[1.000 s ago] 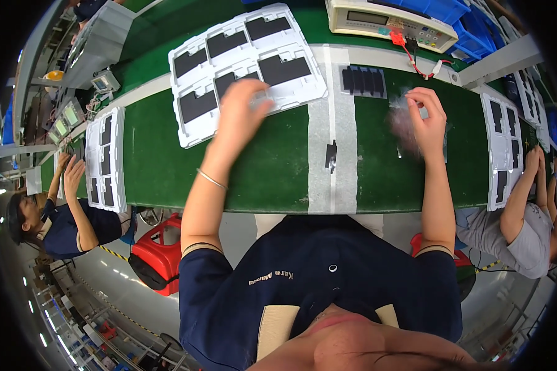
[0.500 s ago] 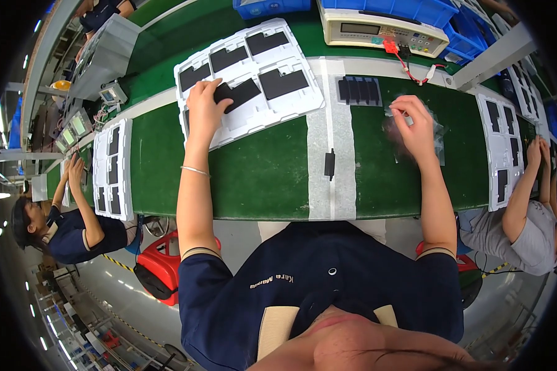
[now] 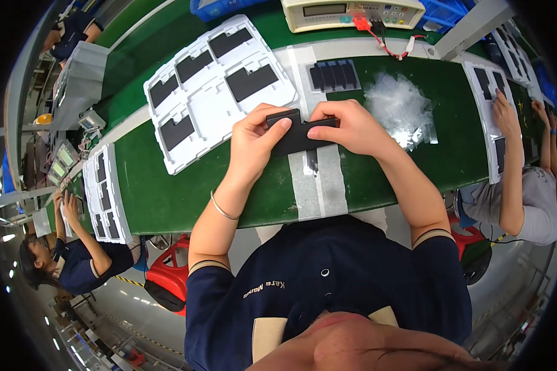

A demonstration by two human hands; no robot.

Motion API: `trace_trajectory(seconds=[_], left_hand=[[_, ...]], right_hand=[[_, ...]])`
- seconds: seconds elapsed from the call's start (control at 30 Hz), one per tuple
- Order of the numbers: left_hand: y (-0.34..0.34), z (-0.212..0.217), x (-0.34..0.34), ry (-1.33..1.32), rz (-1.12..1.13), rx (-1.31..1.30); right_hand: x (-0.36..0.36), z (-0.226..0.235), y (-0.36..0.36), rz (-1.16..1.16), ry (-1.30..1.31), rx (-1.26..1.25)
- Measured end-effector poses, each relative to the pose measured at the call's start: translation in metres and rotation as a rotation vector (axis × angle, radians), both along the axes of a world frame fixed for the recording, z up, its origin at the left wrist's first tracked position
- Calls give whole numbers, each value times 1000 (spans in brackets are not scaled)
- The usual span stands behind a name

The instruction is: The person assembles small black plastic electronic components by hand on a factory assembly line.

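Black flat part (image 3: 298, 137) — gripped by left hand (image 3: 254, 139) and right hand (image 3: 351, 127) (both closed on it) — above the green belt (image 3: 167, 198).

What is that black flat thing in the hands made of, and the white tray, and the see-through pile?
The black flat piece looks like matte plastic or rubbery sheet: dull, no glare. The white tray seems to be thin moulded plastic, with formed pockets. The clear pile looks like glossy plastic film: crinkled and see-through.

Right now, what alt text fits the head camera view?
Both hands, left hand and right hand, hold a flat black rectangular part above a green conveyor belt. A white moulded tray with similar black parts lies left; a clear plastic film pile lies right.
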State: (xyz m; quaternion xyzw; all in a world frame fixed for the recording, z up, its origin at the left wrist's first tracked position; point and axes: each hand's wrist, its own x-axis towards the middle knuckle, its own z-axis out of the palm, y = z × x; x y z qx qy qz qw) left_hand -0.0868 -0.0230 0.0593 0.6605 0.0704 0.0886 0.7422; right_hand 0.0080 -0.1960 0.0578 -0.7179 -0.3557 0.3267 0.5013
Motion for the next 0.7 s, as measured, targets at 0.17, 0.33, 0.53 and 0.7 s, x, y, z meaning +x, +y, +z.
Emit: trace_trajectory(seconds=[0.17,0.33,0.53,0.7], left_hand=[[-2,-15,-11,129,-88,120],[-9,-7,-18,187,-279,44],[-8,1,-21,305,-392,-147],[-4,-8,-22,246,-467,-19]], right_hand=[[3,3,-9,72,85,41],[-2,-7,-4,43,356,194],[-11,-4,4,-12,400,130],[-13,-7,9,110,386,124]])
